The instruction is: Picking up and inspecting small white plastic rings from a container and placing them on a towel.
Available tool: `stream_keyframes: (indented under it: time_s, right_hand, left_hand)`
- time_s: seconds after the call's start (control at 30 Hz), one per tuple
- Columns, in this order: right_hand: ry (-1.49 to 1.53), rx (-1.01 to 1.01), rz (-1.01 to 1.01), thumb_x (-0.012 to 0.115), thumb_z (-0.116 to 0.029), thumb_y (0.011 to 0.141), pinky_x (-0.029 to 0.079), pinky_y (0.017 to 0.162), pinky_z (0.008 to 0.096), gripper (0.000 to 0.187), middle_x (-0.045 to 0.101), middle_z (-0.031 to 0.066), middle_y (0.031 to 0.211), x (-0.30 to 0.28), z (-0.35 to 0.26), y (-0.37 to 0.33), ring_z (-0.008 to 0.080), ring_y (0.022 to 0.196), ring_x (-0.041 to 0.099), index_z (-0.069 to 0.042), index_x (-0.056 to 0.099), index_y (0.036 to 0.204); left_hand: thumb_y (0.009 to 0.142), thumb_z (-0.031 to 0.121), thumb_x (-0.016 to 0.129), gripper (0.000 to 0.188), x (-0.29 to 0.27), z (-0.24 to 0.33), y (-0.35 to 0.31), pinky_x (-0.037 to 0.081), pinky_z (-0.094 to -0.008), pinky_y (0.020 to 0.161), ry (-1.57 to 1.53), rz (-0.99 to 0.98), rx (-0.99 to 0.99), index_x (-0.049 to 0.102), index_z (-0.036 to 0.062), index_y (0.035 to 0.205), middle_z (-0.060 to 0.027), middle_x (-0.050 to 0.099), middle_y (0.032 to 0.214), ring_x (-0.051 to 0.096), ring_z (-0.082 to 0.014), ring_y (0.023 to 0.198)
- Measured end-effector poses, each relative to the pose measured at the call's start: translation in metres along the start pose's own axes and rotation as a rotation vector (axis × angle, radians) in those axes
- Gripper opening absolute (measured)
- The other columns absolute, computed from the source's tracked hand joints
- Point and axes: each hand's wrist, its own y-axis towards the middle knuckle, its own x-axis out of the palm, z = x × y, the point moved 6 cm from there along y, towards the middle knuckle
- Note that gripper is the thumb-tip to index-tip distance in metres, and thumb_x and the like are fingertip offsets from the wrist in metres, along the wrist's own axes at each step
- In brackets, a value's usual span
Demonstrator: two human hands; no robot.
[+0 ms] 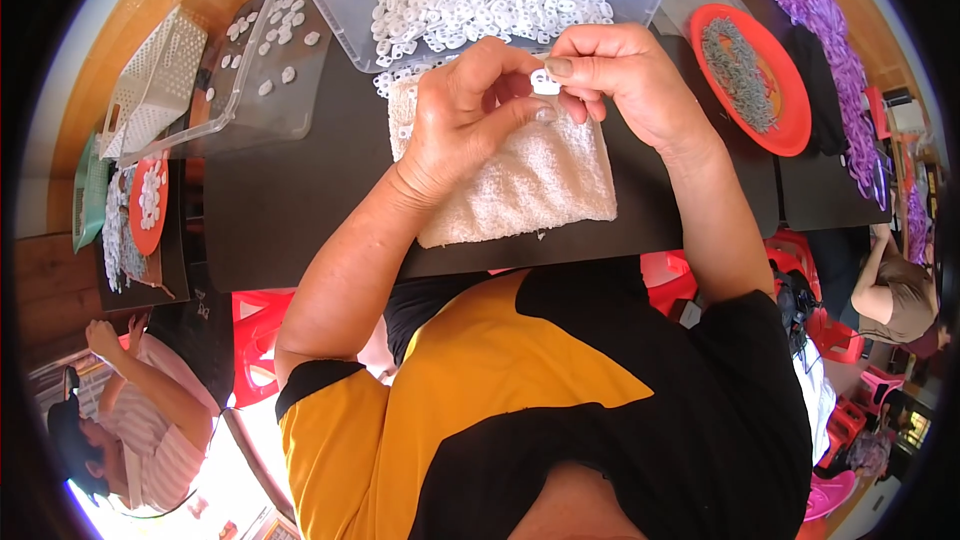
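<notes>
Head bent over a dark flat tabletop (300, 190), you hold a small white plastic piece with openings through it (545, 83) up between both hands, above the far part of a folded cream terry towel (530, 200). Your right hand (640, 80) pinches the piece between thumb and forefinger, the other fingers curled below. Your left hand (455, 115) comes in from the opposite side, its forefinger arched and its thumb stretched out beneath the piece; whether those tips press on it, you cannot tell from this angle. Bringing both hands together this way likely steadies so small a part and keeps it in plain sight.

Just beyond your fingertips, a clear plastic bin (335, 5) holds a heap of white plastic pieces (490, 0), probably set there for a short reach. Right of your fingers, a round red plastic plate (797, 125) gathers a pile of thin grey bits (735, 70). The towel beneath them probably offers a soft surface that stops dropped parts from skidding.
</notes>
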Motion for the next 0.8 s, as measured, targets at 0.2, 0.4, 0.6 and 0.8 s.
stream_keyframes:
  time_s: [0.2, 0.4, 0.6, 0.8]
  right_hand:
    - [-0.069, -0.020, 0.023, 0.063, -0.016, 0.086, 0.036, 0.047, 0.0216, 0.018, 0.047, -0.0014, 0.056, -0.0003, -0.0009, 0.0001, 0.0090, 0.051, 0.051, 0.000, 0.064, 0.078]
    - [-0.091, -0.022, 0.033, 0.062, -0.018, 0.088, 0.036, 0.047, 0.0214, 0.019, 0.049, -0.0012, 0.056, 0.0007, -0.0010, -0.0008, 0.0087, 0.051, 0.051, -0.001, 0.065, 0.080]
    - [-0.051, -0.035, 0.018, 0.062, -0.023, 0.091, 0.035, 0.047, 0.0214, 0.024, 0.049, -0.0011, 0.057, 0.0018, 0.0019, -0.0001, 0.0081, 0.051, 0.050, -0.001, 0.064, 0.079]
    - [-0.052, -0.008, 0.035, 0.060, -0.027, 0.093, 0.037, 0.047, 0.0211, 0.029, 0.050, -0.0006, 0.058, 0.0023, 0.0009, -0.0001, 0.0082, 0.052, 0.052, -0.001, 0.064, 0.080]
  left_hand:
    - [0.075, -0.005, 0.074, 0.026, -0.0042, -0.0040, 0.0009, 0.047, -0.0209, 0.058, 0.027, 0.029, -0.045, 0.063, 0.0022, 0.098, -0.0010, 0.059, 0.076, 0.055, -0.0061, 0.063]
    - [0.076, -0.003, 0.074, 0.023, -0.0046, 0.0007, 0.0007, 0.048, -0.0222, 0.060, 0.068, 0.026, -0.006, 0.065, 0.0030, 0.095, -0.0030, 0.060, 0.079, 0.057, -0.0083, 0.066]
    - [0.080, -0.003, 0.071, 0.013, -0.0042, 0.0030, 0.0004, 0.048, -0.0252, 0.062, 0.017, 0.048, 0.100, 0.065, 0.0006, 0.091, -0.0050, 0.061, 0.078, 0.059, -0.0133, 0.068]
    - [0.083, 0.003, 0.071, 0.009, -0.0067, -0.0031, -0.0022, 0.046, -0.0235, 0.062, -0.054, 0.048, -0.141, 0.063, 0.0008, 0.086, -0.0030, 0.060, 0.073, 0.055, -0.0101, 0.067]
